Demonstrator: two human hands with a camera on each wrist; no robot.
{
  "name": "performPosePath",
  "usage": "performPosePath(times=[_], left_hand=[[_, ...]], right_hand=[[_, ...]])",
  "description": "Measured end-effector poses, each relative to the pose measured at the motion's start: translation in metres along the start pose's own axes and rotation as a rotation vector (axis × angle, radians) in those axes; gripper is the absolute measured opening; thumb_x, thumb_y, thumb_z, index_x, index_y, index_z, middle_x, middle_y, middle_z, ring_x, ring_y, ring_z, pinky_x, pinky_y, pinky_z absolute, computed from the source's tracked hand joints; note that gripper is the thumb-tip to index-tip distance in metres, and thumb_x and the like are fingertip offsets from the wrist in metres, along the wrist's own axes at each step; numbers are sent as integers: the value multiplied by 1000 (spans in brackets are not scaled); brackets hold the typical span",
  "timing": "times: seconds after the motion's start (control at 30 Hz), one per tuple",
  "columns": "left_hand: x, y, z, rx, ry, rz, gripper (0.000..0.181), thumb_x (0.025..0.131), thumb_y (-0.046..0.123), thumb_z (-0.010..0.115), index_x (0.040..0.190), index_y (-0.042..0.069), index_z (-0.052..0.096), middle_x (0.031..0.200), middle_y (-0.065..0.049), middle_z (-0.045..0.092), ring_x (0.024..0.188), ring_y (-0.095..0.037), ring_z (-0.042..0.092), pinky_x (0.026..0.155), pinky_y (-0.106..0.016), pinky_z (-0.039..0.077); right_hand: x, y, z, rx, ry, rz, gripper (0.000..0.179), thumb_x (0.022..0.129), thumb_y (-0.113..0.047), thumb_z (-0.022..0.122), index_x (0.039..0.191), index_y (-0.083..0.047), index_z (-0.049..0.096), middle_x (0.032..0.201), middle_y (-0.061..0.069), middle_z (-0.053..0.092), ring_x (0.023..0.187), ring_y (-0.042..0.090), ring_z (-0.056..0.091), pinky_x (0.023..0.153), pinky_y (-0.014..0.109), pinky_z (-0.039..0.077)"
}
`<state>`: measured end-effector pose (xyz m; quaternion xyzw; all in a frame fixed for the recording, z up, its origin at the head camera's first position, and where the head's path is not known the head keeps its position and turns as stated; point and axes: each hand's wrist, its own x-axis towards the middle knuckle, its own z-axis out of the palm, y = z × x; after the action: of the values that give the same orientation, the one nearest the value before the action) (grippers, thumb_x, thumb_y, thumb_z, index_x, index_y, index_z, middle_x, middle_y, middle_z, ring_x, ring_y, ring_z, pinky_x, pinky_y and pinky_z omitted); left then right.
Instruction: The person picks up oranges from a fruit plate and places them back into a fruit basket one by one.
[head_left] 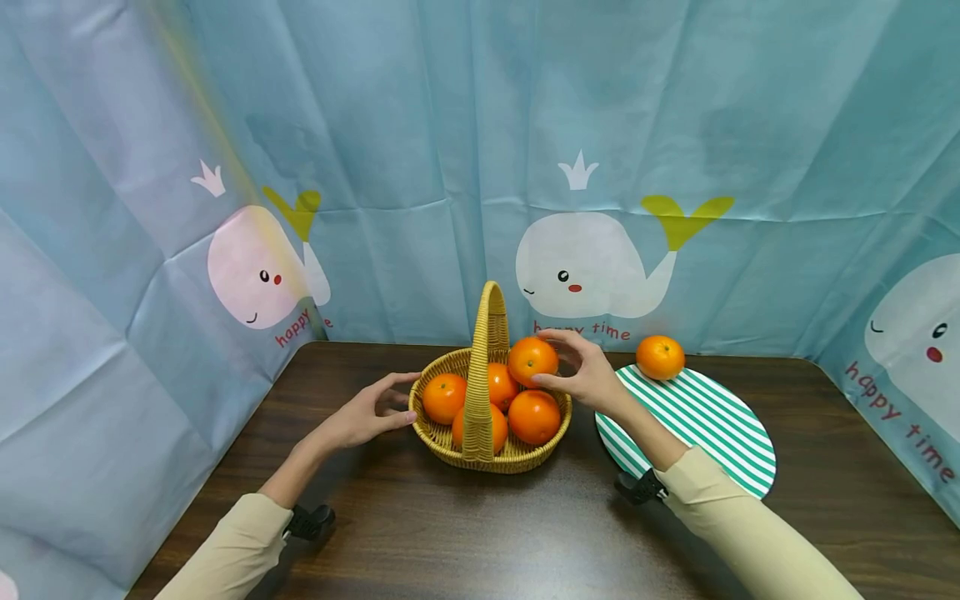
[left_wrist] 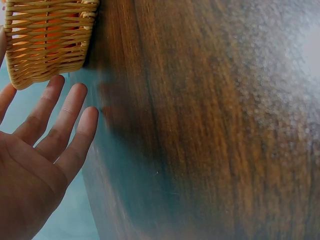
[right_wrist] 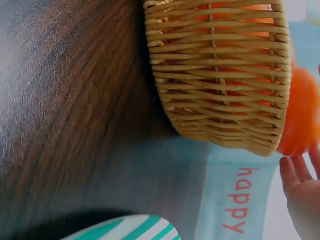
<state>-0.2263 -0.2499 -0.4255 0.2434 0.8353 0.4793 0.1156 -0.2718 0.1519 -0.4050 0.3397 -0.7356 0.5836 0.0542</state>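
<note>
A yellow woven basket (head_left: 487,467) with a tall arched handle stands on the table with several oranges (head_left: 444,398) in it. At its back right, my right hand (head_left: 588,379) holds an orange (head_left: 533,362) between thumb and fingers, over the rim and above another orange (head_left: 534,417). The right wrist view shows that held orange (right_wrist: 300,112) beyond the basket's woven side (right_wrist: 225,85). My left hand (head_left: 367,412) is at the basket's left end, thumb and index fingertip right at the rim. In the left wrist view its other fingers (left_wrist: 70,112) are spread and fairly straight beside the wicker.
To the right lies a round mat (head_left: 720,425) with green and white stripes, and one more orange (head_left: 660,358) sits at its back edge. A blue curtain (head_left: 420,167) printed with whales hangs along the back and sides of the dark wooden table (head_left: 480,533).
</note>
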Motion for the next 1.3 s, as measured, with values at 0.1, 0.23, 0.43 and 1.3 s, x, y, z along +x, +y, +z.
performPosePath(times=[0.1, 0.23, 0.43, 1.3], left_hand=[[1, 0, 0, -2, -2, 3, 64, 101, 18, 68, 156, 7, 36, 136, -29, 54, 111, -41, 64, 86, -34, 57], [1, 0, 0, -7, -4, 6, 65, 101, 18, 68, 156, 7, 36, 136, -28, 55, 111, -40, 65, 86, -34, 57], [1, 0, 0, -5, -5, 11, 64, 101, 18, 68, 156, 7, 36, 137, -29, 53, 110, -38, 65, 85, -34, 57], [1, -3, 1, -21, 1, 14, 64, 101, 17, 68, 156, 7, 36, 140, -31, 49, 114, -45, 61, 84, -33, 57]], right_hand=[[-1, -3, -4, -27, 9, -3, 63, 84, 7, 79, 142, -2, 54, 142, 20, 51, 128, 43, 49, 106, 55, 42], [-5, -5, -15, -34, 17, 0, 65, 84, 11, 77, 143, 4, 51, 146, 27, 46, 133, 50, 42, 106, 61, 37], [-16, -6, -34, -23, 22, 45, 64, 86, 7, 78, 144, 1, 51, 146, 20, 48, 134, 37, 46, 106, 59, 39], [-101, 9, -123, -219, 150, 181, 43, 95, -3, 73, 133, 9, 56, 128, 27, 57, 110, 31, 65, 85, 23, 55]])
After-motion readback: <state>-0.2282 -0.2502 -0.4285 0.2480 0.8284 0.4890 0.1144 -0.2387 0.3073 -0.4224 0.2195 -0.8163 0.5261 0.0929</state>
